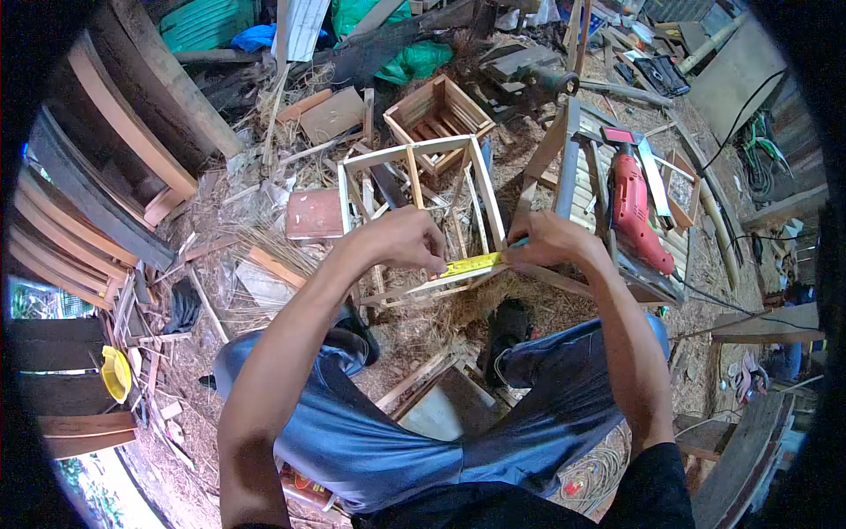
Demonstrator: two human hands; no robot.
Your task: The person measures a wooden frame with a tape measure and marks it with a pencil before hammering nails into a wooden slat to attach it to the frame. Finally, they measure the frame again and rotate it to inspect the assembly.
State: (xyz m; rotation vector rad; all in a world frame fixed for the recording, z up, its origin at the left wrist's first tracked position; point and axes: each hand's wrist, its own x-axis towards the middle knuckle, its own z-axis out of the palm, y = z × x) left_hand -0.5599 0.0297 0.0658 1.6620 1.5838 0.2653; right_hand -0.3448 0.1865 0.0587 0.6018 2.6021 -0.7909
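A yellow tape measure (471, 264) is stretched between my two hands along the near bar of a pale wooden frame (476, 176). My left hand (401, 238) pinches the blade at its left end, fingers closed. At the other end my right hand (551, 240) is closed around the tape, near the frame's right corner. A small teal piece shows at the right fingers; what it belongs to I cannot make out. The frame stands between my knees, made of thin slats with open sides.
Beyond the frame sits a wooden crate (439, 119). On the right, a red power tool (636, 207) with a cord rests on a slatted wooden stand (582, 189). A reddish board (315, 214) lies at left. Wood scraps and shavings cover the ground; a yellow object (115, 374) lies far left.
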